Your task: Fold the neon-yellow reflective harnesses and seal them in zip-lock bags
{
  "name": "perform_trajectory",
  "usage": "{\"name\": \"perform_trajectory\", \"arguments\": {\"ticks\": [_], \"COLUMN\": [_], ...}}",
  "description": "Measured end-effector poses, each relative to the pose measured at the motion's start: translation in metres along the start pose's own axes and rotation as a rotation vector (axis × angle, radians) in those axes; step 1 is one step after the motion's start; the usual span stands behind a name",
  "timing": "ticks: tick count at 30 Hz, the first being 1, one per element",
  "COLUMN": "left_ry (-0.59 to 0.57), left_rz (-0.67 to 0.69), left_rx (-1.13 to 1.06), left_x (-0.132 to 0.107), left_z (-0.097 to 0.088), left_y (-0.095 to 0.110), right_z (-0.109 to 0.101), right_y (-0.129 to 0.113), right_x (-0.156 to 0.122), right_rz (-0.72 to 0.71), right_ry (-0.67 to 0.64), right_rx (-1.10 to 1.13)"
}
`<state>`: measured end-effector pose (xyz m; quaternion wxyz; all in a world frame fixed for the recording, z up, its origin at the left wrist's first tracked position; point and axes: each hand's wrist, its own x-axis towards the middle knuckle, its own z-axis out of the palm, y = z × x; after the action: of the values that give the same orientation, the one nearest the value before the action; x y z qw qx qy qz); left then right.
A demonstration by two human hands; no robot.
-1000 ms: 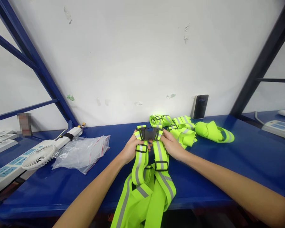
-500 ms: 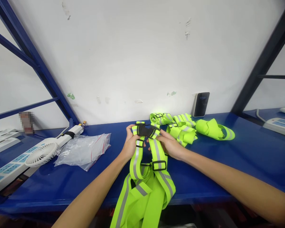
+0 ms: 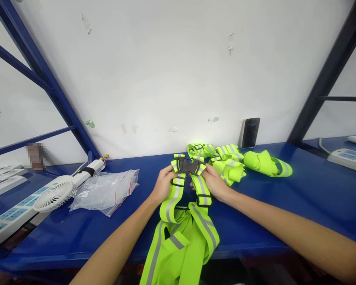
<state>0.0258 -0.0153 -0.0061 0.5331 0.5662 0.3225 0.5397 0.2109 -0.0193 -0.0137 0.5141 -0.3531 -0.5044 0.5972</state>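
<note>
A neon-yellow reflective strap harness [image 3: 192, 241] with grey stripes hangs over the front edge of the blue table. At its top, a black side-release buckle [image 3: 189, 166] lies between my hands, its halves together. My left hand [image 3: 163, 183] is closed on the strap at the buckle's left end. On the other end, my right hand [image 3: 215, 183] grips the strap, with its fingers partly hidden behind it. A black slider [image 3: 204, 200] sits on the right strap, and another is on the left strap just under the buckle.
Several rolled neon straps [image 3: 230, 164] lie behind my right hand, below a black-faced device [image 3: 250, 133] against the wall. To the left are clear zip bags [image 3: 105, 192], a small white fan [image 3: 53, 196] and a long power strip [image 3: 17, 209] on the blue table [image 3: 269, 213].
Both hands and the buckle have moved slightly right and toward me. The buckle's halves look straighter in line. The view has shifted a little.
</note>
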Motion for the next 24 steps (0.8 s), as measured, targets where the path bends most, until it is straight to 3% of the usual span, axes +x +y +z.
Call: {"name": "perform_trajectory", "arguments": {"ticks": [3, 6, 10, 13, 19, 24], "left_ry": [-0.034, -0.003, -0.05, -0.083, -0.06, -0.134], "left_rz": [0.003, -0.008, 0.055, 0.049, 0.027, -0.031], "left_rx": [-0.062, 0.09, 0.207, 0.192, 0.118, 0.061], "left_x": [-0.001, -0.003, -0.007, -0.009, -0.008, -0.01], "left_z": [0.001, 0.002, 0.003, 0.006, 0.008, 0.008], "left_y": [-0.001, 0.001, 0.007, 0.009, 0.006, 0.005], "right_z": [-0.001, -0.002, -0.002, -0.002, -0.007, -0.01], "right_y": [-0.001, -0.003, -0.007, -0.008, -0.005, -0.008], "right_x": [0.0, -0.002, -0.006, -0.008, 0.0, 0.002], "right_rz": [-0.016, -0.046, -0.078, -0.119, -0.377, -0.394], "right_ry": [-0.014, -0.059, -0.087, -0.122, -0.096, -0.097], "right_rx": [-0.052, -0.127, -0.162, -0.199, -0.417, -0.444]}}
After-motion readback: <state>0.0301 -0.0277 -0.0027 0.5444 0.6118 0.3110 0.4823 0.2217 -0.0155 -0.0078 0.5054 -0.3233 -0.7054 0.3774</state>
